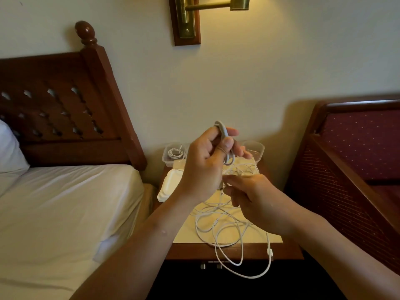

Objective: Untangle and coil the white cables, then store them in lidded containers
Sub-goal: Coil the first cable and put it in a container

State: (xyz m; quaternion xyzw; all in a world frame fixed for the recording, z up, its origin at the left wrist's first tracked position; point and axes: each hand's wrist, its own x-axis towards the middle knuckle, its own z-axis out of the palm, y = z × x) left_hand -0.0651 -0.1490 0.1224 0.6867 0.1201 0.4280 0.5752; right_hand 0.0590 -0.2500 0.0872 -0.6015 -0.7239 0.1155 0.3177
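My left hand is raised above the nightstand and grips a small coil of white cable wound round its fingers, the thumb pressing the loops. My right hand sits just below and pinches the loose strand that runs down from the coil. Below both hands a tangle of white cable lies on the nightstand, with a loop and a plug hanging over its front edge. A clear container at the back left holds a coiled white cable. Another clear container stands at the back right, partly hidden by my fingers.
The wooden nightstand stands between a bed with a white sheet on the left and a dark red upholstered bench on the right. A white lid lies on its left side. A brass wall lamp hangs above.
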